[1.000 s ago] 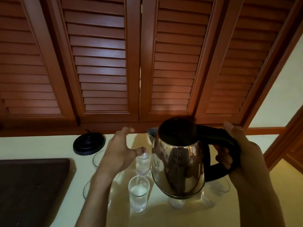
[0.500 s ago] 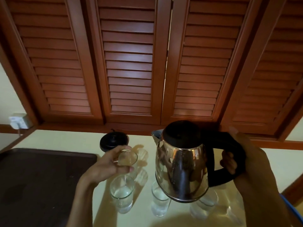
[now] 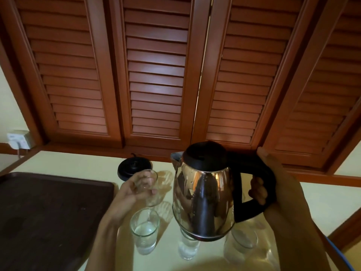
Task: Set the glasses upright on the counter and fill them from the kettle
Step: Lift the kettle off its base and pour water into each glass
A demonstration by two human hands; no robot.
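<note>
while gripping kettle [image 3: 203, 200] in right hand [image 3: 277, 194], now lifted empty glass [image 3: 147, 179] off bench [image 3: 97, 165] in left hand [image 3: 132, 192]; likely filled next.

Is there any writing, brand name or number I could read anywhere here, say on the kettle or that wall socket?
None can be read.
Kettle: shiny steel, only reflections, no brand visible.
Kettle base: plain black, no legible marking.
Wall socket: any marking is too small and blurred to read.
Glasses, such as the one the left hand holds: plain.
</note>
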